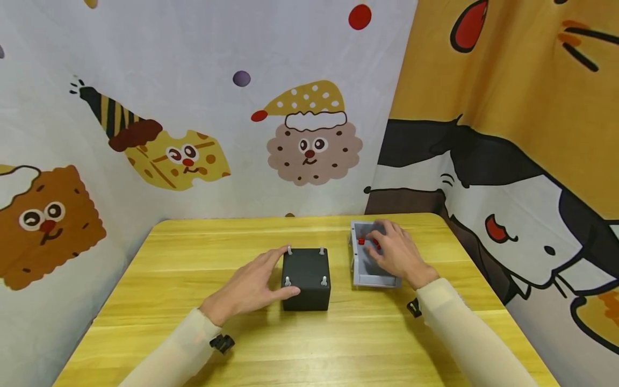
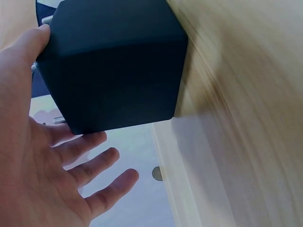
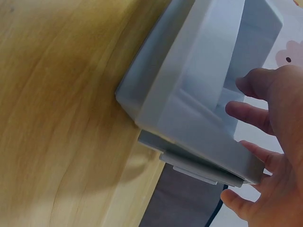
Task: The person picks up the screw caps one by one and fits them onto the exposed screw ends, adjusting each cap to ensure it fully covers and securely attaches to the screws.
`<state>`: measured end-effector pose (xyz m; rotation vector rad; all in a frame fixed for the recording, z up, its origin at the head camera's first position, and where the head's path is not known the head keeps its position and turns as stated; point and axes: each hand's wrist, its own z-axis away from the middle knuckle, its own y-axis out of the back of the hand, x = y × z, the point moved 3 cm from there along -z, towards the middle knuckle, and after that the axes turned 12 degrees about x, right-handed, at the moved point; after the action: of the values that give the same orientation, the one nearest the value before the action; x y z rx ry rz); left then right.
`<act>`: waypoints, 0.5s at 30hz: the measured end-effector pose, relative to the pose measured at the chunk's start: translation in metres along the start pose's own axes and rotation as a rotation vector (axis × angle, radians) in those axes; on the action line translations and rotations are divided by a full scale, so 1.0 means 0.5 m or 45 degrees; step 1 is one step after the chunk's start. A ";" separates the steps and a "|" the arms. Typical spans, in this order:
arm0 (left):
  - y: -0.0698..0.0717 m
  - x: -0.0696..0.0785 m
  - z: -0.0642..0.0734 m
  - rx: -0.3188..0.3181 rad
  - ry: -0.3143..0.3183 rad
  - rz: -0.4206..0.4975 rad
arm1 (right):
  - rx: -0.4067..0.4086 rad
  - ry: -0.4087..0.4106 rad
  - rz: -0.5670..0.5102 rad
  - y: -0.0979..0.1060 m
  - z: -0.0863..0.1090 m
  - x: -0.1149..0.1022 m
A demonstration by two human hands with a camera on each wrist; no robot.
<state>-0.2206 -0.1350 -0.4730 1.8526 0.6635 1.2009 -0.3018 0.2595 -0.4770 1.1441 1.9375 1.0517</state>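
A black box stands on the table, with pale metal bolts sticking up from the corners of its top. My left hand touches its left side, the thumb at the near corner and the index fingertip by the far one. In the left wrist view the other fingers spread out relaxed beside the box. To the right is a grey plastic bin with small red pieces inside. My right hand reaches over its right wall, thumb and fingers bent loosely and apart above the red pieces.
The wooden table ends at a rounded far edge. Behind it hangs a white curtain with cartoon prints, and a yellow printed one hangs on the right. Dark straps with small buckles sit at both wrists.
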 end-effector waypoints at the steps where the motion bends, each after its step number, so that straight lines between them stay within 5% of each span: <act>1: 0.000 0.001 0.000 -0.004 0.009 -0.001 | -0.002 0.005 0.002 -0.002 -0.001 -0.001; 15: -0.010 0.003 0.004 -0.001 0.020 0.002 | -0.066 0.021 0.015 -0.016 -0.023 -0.001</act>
<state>-0.2180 -0.1320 -0.4768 1.8446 0.6704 1.2177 -0.3140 0.2530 -0.4786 1.1234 1.9074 1.1146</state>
